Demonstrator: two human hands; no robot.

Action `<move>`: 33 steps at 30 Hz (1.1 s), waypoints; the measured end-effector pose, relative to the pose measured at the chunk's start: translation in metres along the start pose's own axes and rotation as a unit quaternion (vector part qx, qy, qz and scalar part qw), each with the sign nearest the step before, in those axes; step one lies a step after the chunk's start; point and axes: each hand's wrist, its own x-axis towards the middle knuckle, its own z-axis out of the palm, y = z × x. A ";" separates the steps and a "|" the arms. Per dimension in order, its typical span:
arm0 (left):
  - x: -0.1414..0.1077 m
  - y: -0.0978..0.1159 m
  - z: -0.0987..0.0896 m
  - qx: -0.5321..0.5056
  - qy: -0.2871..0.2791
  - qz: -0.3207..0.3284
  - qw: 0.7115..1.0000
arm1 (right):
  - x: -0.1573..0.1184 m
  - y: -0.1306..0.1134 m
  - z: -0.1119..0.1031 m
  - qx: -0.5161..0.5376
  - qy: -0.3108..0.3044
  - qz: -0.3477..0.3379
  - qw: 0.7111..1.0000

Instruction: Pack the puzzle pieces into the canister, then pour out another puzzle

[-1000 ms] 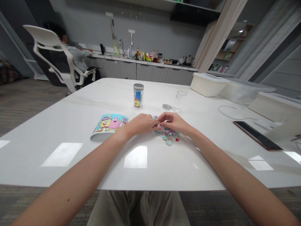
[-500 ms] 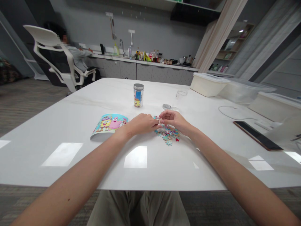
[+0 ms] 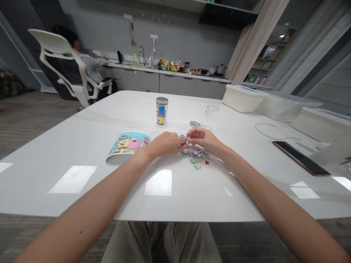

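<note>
Left hand [image 3: 164, 143] and right hand [image 3: 204, 140] are together over the tabletop [image 3: 82, 146], fingertips meeting. Both pinch small puzzle pieces [image 3: 184, 137] at the meeting point; pieces too small to tell how many or whether they're joined. Left hand is knuckles up, fingers curled. Right hand is tilted, thumb and forefinger toward the left hand.

Just under and on the near side of the right hand: loose pile of puzzle pieces [image 3: 196, 157], flat on the tabletop, touching or almost touching the fingers.

Just beside the left hand, on its outer side: cartoon picture sheet [image 3: 127, 143], lying with a slight curl, near edge lifted a bit.

Beyond the hands: upright printed canister [image 3: 161, 110] with grey lid on. Beyond the right hand, close: round metal lid [image 3: 194, 124], flat. Further out, a clear round dish [image 3: 212, 108].

Well out to the right hand's side: white lidded bin [image 3: 242, 98], a clear bin [image 3: 285, 106] next to it, white cable [image 3: 271, 131], dark flat phone [image 3: 300, 157].

Far beyond the left hand: a person seated in a white office chair [image 3: 59, 62] at the back counter [image 3: 175, 73], facing away.
</note>
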 end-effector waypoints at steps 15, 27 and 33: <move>-0.001 0.000 -0.001 -0.024 0.024 -0.054 0.998 | 0.000 -0.004 0.001 -0.009 0.041 0.042 0.998; -0.001 -0.009 0.001 -0.008 -0.018 -0.168 0.986 | 0.008 0.024 -0.021 -0.463 0.137 -0.088 0.871; 0.000 -0.007 0.002 -0.013 -0.039 -0.147 0.988 | 0.006 0.020 -0.016 -0.505 0.098 -0.068 0.855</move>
